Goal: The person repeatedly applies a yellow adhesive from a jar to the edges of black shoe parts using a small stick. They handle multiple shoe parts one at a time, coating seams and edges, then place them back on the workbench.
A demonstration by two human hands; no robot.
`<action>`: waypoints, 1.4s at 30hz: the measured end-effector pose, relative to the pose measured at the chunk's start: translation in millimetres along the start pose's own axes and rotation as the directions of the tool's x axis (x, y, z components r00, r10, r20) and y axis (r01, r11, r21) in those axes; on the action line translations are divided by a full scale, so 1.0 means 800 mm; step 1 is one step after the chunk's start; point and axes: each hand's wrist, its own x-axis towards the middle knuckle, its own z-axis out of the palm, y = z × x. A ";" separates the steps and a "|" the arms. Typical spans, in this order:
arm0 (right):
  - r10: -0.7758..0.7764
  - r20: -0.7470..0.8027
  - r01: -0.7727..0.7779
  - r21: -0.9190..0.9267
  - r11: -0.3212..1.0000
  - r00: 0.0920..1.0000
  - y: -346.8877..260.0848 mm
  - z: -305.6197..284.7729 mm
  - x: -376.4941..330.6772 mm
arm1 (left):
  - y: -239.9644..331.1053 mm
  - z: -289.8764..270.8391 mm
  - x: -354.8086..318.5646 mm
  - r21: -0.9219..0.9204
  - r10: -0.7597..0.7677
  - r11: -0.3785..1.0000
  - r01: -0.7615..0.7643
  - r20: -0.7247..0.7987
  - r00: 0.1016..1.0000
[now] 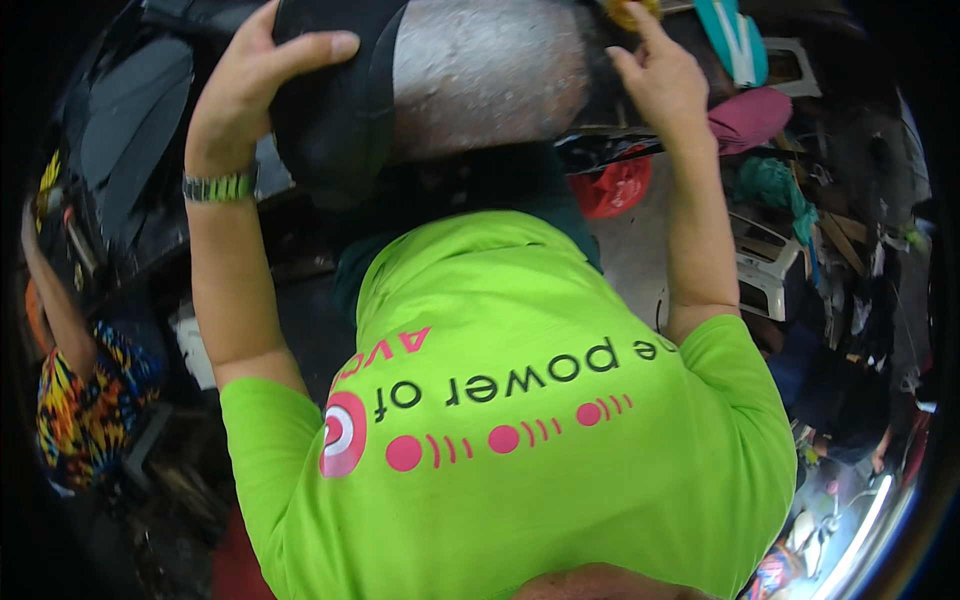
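At the upper left, my left hand (265, 75) is closed on a black, curved-edged sheet piece (335, 105). Its thumb lies across the top face, and the other fingers are hidden or outside the picture. The piece overhangs the near edge of a worn, shiny worktop (490, 75). At the upper right, my right hand (665, 75) reaches past the worktop, its index finger on a small yellow object (632, 14) cut off by the top edge. The thumb stands apart, while the remaining fingers are tucked out of sight; the yellow object's kind cannot be made out.
Dark flat sheets (130, 120) lie at the left. A red bag (612, 188) hangs below the worktop. On the right are a teal flat piece (733, 42), a maroon cloth (750, 120) and a white plastic stool (755, 265). Another person (90, 400) is at the far left.
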 end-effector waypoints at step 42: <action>-0.286 -0.074 0.123 0.980 0.155 0.955 -0.134 0.018 -0.052 | -0.005 -0.009 -0.021 -0.040 -0.207 0.975 0.219 0.206 0.956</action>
